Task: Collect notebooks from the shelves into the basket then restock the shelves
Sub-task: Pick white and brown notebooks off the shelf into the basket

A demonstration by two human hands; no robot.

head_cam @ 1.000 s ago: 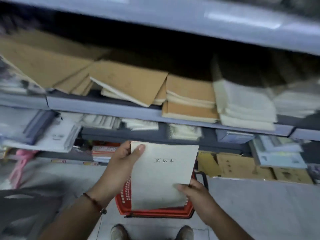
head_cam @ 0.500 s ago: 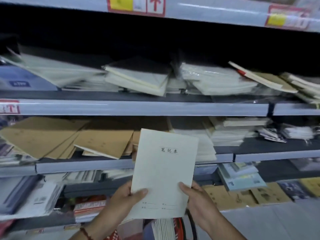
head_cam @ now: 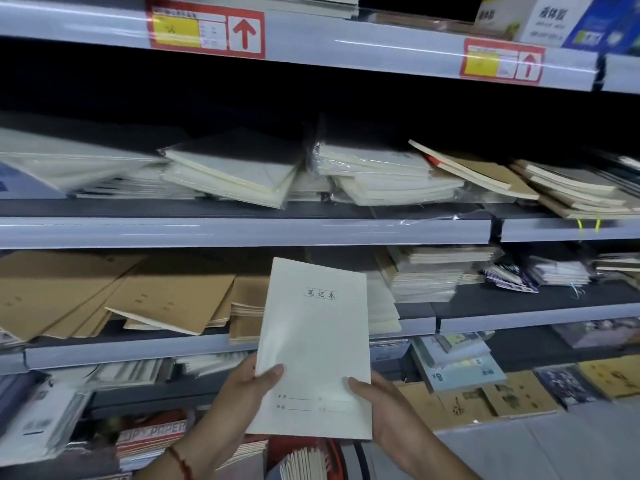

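I hold a pale white notebook upright in front of the shelves, its cover facing me. My left hand grips its lower left edge, thumb on the cover. My right hand grips the lower right corner, thumb on the cover too. Just below the notebook, the red basket shows at the bottom edge with several notebooks standing in it. Behind the notebook, the middle shelf carries brown kraft notebooks on the left and white stacks on the right.
The shelf above holds wrapped packs of white notebooks and tilted brown ones at the right. Price tags with red arrows hang on the top rail. Lower shelves hold paper packs and assorted booklets. Grey floor lies at the lower right.
The view has tilted up from the basket and floor to the upper shelves. Both hands have lifted the white notebook, my left grip sliding from its top corner to its lower edge.
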